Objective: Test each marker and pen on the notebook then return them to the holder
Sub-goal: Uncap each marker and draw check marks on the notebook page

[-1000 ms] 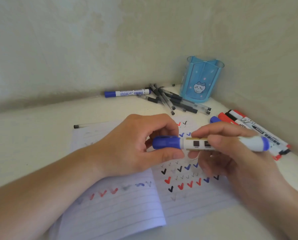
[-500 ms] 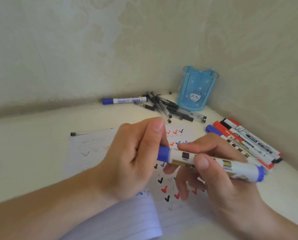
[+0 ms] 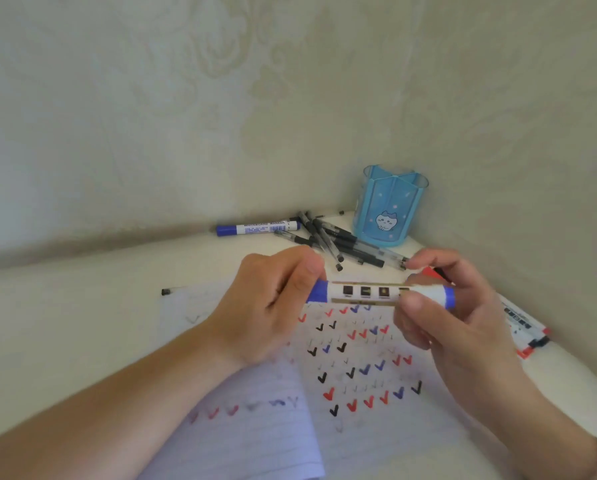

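Blue marker [image 3: 376, 292] horizontal over notebook [image 3: 359, 375], cap left in left hand [image 3: 273, 306] grip, right hand [image 3: 439, 306] pinching barrel

Held marker [image 3: 376, 293]: white barrel w/ blue cap & blue end, gold bands, row of small black squares. Notebook [image 3: 359, 368]: white, faint ruled lines, covered w/ red, black & blue check marks. Holder [image 3: 387, 207]: translucent light blue, white specks, white cartoon cat on front. Second marker [image 3: 259, 228]: white w/ blue cap, blue print. Pens [image 3: 338, 242]: clear w/ black tips. Markers at right [image 3: 522, 323]: white, red & black ends. Table [image 3: 82, 306]: cream. Wall [image 3: 221, 98]: pale beige, faint floral swirl.
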`<action>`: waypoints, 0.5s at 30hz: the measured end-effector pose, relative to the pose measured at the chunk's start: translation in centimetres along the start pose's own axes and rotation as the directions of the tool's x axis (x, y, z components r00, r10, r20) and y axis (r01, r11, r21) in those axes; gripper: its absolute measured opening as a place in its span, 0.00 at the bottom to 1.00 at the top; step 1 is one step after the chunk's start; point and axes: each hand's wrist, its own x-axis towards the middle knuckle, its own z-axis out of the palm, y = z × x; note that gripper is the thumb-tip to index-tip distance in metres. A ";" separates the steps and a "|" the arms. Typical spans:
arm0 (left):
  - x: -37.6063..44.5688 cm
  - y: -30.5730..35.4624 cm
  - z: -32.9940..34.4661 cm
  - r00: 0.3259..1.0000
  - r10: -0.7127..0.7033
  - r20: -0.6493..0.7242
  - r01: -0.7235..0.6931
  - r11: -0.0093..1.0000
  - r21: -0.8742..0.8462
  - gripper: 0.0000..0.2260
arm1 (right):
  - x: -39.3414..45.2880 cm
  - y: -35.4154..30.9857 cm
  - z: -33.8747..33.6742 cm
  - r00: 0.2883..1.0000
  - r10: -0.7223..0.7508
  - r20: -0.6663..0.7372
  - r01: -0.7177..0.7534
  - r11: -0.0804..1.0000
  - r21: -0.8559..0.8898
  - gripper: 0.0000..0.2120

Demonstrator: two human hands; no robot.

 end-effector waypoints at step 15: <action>-11.3 -4.8 -23.9 0.951 -0.278 -0.135 0.277 0.574 0.770 0.20 | -0.7 -2.3 -0.1 0.972 0.129 -0.199 -0.152 0.983 -0.107 0.23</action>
